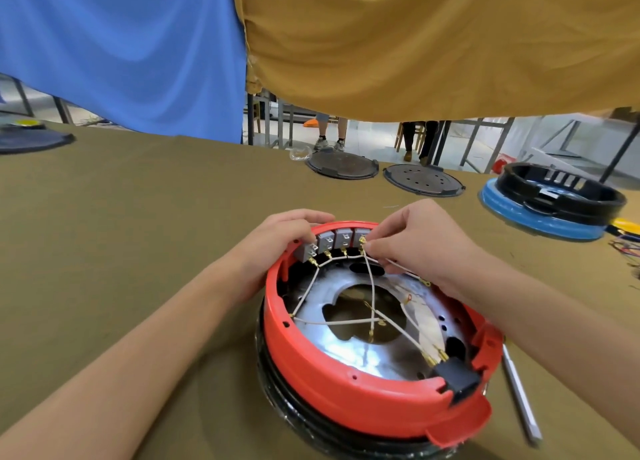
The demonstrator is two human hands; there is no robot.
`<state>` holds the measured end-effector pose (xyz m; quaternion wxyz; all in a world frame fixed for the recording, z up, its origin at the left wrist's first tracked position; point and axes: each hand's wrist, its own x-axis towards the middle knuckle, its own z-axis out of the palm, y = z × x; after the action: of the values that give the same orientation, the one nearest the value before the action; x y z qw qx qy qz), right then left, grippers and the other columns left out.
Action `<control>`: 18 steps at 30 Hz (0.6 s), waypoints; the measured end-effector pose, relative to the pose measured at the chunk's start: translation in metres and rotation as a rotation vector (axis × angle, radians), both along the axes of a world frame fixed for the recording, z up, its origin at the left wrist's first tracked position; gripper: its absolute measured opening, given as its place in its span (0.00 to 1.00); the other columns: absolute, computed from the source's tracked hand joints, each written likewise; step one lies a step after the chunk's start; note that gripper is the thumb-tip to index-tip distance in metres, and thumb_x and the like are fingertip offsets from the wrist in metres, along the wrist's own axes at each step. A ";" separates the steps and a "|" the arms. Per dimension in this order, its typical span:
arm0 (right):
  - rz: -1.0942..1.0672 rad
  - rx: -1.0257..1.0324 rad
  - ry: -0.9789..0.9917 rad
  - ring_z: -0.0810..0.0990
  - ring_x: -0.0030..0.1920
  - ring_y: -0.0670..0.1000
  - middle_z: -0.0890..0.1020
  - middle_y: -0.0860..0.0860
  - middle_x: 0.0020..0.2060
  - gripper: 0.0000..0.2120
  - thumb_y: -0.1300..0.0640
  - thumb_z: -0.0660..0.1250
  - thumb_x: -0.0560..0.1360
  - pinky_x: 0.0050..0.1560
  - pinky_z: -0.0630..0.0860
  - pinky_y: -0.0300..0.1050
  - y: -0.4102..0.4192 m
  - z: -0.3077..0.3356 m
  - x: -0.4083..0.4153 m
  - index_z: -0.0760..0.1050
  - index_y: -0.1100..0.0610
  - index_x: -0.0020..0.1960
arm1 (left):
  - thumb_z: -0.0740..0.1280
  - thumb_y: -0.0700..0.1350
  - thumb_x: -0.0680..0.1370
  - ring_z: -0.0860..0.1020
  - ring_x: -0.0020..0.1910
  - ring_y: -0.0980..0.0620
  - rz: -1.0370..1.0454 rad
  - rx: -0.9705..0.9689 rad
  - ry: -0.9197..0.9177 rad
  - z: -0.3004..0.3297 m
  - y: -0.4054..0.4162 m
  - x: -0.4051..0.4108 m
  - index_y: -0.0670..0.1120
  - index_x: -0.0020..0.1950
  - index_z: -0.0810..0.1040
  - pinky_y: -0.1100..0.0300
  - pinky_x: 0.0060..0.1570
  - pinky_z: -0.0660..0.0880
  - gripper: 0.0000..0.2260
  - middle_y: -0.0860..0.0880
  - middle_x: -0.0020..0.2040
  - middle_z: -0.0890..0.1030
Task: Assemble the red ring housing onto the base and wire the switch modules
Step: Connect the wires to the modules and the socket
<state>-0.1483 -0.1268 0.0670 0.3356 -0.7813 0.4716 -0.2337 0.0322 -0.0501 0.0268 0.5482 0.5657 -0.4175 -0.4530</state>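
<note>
Four grey plastic switch modules (330, 243) sit in a row along the far inner wall of the round red plastic ring housing (367, 394), which rests on a black round base (277, 383) on the olive-brown cloth-covered table (138, 234), near its close edge and a little right of centre. No brand, label or writing can be read on any part. The left hand (277, 241) curls over the far-left rim of the housing, its fingertips pressed against the leftmost module. The right hand (426, 241) pinches a brass terminal on a thin white wire (372, 279) at the rightmost module, thumb and forefinger pressed together around it. More white wires with brass ends cross over the shiny metal plate (363, 359) inside the ring, and two run to a black connector block (457, 378) at the near-right rim. A slim metal tool (519, 397) lies on the cloth just right of the housing. The cloth to the left of the housing lies bare and wide. Along the far table edge rest two dark round discs (346, 165), and at far right a black ring sits on a blue round base (540, 217). Blue and mustard cloths (415, 44) hang above the far edge.
</note>
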 end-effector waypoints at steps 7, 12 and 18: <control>0.076 -0.331 0.218 0.84 0.35 0.49 0.83 0.47 0.29 0.07 0.57 0.70 0.74 0.46 0.82 0.46 0.009 -0.006 0.009 0.84 0.53 0.38 | 0.62 0.39 0.63 0.78 0.48 0.43 -0.019 -0.034 0.070 -0.007 -0.006 0.003 0.39 0.60 0.78 0.53 0.48 0.76 0.26 0.39 0.52 0.84; 0.084 -0.444 0.255 0.81 0.36 0.48 0.84 0.47 0.32 0.07 0.58 0.70 0.73 0.33 0.71 0.34 0.013 -0.008 0.015 0.84 0.53 0.39 | 0.61 0.38 0.65 0.81 0.48 0.44 -0.069 -0.079 0.190 -0.009 -0.008 0.000 0.36 0.63 0.75 0.57 0.46 0.80 0.26 0.40 0.52 0.82; 0.073 -0.566 0.306 0.81 0.34 0.51 0.83 0.51 0.31 0.08 0.56 0.67 0.73 0.38 0.74 0.41 0.011 -0.012 0.021 0.84 0.55 0.39 | 0.54 0.33 0.73 0.80 0.48 0.44 -0.077 -0.091 0.221 -0.012 -0.011 0.000 0.33 0.66 0.73 0.55 0.49 0.80 0.22 0.39 0.52 0.82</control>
<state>-0.1272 -0.1159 0.0547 0.0383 -0.8861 0.4046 -0.2231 0.0323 -0.0611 0.0152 0.5984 0.4703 -0.3958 -0.5139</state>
